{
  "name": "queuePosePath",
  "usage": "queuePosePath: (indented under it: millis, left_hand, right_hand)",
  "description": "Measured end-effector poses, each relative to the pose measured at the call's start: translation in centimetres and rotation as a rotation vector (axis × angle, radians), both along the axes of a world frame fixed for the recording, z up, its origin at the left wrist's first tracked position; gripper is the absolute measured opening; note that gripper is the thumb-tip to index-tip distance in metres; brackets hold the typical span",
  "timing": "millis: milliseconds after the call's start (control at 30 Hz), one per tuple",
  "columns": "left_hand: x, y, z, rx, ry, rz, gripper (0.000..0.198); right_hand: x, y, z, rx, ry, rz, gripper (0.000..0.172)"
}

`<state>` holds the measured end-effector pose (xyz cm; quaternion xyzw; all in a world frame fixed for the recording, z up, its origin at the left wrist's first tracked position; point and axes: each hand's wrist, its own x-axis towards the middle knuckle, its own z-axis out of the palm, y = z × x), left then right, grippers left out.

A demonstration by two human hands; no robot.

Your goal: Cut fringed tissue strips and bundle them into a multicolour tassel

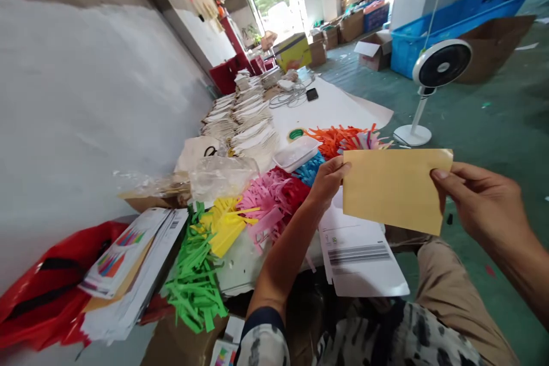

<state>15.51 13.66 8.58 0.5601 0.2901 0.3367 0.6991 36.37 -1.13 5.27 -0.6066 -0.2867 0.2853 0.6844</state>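
Note:
I hold a tan paper sheet (392,189) up in front of me with both hands. My left hand (328,178) pinches its left edge, and my right hand (476,203) pinches its upper right corner. Below the sheet lie white printed papers (360,254). Heaps of cut paper strips spread across the low surface: green (193,280), yellow (225,223), pink (268,200), blue (309,168) and orange (338,137).
A clear plastic tray (295,152) and a tape roll (295,134) sit beyond the strips. Stacks of white folded items (246,117) run along the wall. A red bag (40,283) and paper packs (128,263) lie at left. A white fan (431,83) stands on the green floor.

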Motion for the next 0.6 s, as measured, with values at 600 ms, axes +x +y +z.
queuePosePath:
  millis: [600]
  left_hand:
    - [6.7, -4.1, 1.1, 0.088, 0.099, -0.346, 0.044]
  right_hand:
    - [6.0, -3.5, 4.4, -0.35, -0.497, 0.553, 0.055]
